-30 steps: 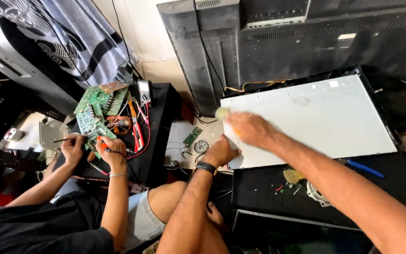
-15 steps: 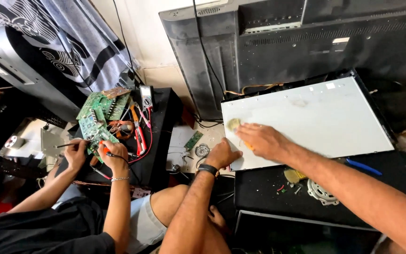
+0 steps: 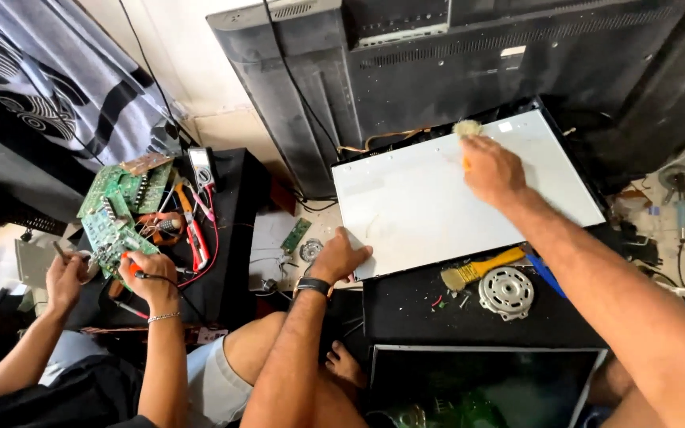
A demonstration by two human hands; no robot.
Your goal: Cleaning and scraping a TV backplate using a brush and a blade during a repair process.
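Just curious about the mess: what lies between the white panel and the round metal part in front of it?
In the head view, a yellow-handled brush lies between the white panel and the round metal part.
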